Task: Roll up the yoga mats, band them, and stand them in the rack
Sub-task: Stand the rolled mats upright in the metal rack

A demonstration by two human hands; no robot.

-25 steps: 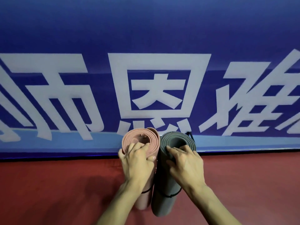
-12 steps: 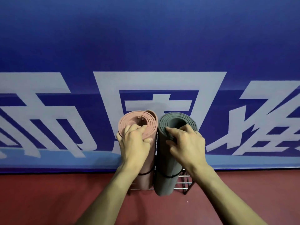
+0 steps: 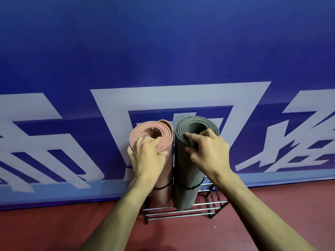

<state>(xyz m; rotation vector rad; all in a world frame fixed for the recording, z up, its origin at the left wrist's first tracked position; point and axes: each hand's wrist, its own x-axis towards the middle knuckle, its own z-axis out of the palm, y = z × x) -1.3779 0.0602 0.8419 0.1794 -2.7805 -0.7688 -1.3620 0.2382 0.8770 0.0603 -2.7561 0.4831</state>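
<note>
Two rolled yoga mats stand upright side by side in a low metal wire rack (image 3: 183, 211) against the blue wall. The pink mat (image 3: 164, 132) is on the left, the dark grey mat (image 3: 184, 165) on the right. Each has a thin black band around its lower part. My left hand (image 3: 147, 158) grips the top edge of the pink mat, fingers curled over its rim. My right hand (image 3: 208, 152) grips the top edge of the grey mat, fingertips on its spiral end.
A blue banner wall (image 3: 163, 60) with large white characters stands right behind the rack. Dark red floor (image 3: 54, 229) spreads in front and to both sides. The right end of the rack holds no mat.
My view has pulled back and up, so the rack under the mats has come into sight. Both hands keep their hold on the mat tops.
</note>
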